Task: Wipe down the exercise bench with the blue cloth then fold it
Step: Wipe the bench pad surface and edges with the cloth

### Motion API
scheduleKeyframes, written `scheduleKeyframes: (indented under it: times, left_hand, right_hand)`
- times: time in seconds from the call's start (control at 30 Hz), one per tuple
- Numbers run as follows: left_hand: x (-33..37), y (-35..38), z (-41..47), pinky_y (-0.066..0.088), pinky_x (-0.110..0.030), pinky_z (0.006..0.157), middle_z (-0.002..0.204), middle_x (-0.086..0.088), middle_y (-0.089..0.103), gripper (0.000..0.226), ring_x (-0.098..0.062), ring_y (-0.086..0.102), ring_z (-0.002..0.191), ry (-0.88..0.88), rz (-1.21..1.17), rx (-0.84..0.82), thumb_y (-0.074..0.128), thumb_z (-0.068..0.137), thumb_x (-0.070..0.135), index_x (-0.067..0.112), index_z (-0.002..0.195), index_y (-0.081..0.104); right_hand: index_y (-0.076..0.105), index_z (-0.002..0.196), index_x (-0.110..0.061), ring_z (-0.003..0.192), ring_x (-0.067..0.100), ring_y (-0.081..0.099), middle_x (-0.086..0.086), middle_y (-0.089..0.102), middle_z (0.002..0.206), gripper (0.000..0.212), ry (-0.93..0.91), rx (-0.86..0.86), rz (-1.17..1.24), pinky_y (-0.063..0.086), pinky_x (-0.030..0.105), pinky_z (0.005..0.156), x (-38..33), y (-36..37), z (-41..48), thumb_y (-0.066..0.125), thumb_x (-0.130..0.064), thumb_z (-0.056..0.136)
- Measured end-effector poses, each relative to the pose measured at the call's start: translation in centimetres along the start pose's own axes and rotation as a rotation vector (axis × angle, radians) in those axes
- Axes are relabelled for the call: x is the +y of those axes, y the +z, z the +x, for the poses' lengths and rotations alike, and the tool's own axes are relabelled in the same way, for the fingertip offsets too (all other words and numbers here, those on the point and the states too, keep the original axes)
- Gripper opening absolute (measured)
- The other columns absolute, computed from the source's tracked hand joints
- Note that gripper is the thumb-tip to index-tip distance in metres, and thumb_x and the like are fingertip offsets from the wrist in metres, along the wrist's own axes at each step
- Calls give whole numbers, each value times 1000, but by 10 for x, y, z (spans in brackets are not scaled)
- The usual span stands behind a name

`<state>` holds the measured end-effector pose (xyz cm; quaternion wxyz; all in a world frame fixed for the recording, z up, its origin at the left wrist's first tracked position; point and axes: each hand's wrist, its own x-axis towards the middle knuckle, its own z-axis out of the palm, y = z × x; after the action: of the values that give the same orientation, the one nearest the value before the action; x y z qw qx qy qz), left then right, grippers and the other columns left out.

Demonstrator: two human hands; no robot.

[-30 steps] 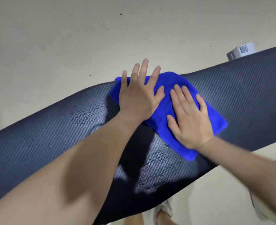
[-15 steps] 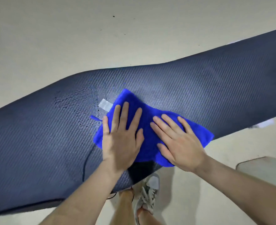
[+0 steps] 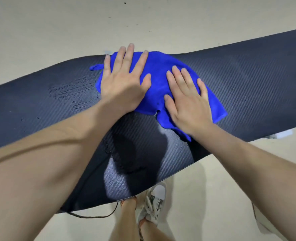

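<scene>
While both hands are laid flat with fingers spread, the blue cloth (image 3: 159,73) is pressed against the dark ribbed table (image 3: 248,80) near its far edge. The left hand (image 3: 124,80) is set on the cloth's left part, its fingertips reaching the far edge, and the right hand (image 3: 187,100) is placed just beside it on the right part. Much of the cloth is covered by the palms, so its folds cannot be made out; a small loop (image 3: 96,67) is seen sticking out at its left. Wet streaks (image 3: 70,89) are visible on the table left of the cloth. Both ends of the table are cut off by the frame. Below its near edge, a sneaker (image 3: 154,200) on the floor (image 3: 56,23) is partly hidden and blurred.
</scene>
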<state>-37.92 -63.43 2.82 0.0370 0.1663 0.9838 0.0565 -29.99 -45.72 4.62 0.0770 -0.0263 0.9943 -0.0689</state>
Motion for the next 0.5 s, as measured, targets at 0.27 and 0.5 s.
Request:
scheduleKeyframes:
  times: [0.27,0.5]
  left_hand:
    - [-72,-21,-101,15,-54,113,158,-10,17,62,-26,16,145,17,111,-117,24,94,46,20,150,22]
    - [-16,-20,-80,17,-55,112,155,-22,21,68,-37,21,142,-177,-5,-137,30,89,50,18,148,27]
  right_hand:
    - [28,151,-14,148,21,21,5,24,160,65,-93,-44,66,17,49,118,-126,26,-67,36,-42,94]
    - [30,151,-24,148,16,22,-7,25,160,64,-160,-84,-31,21,47,117,-32,7,-53,35,-50,93]
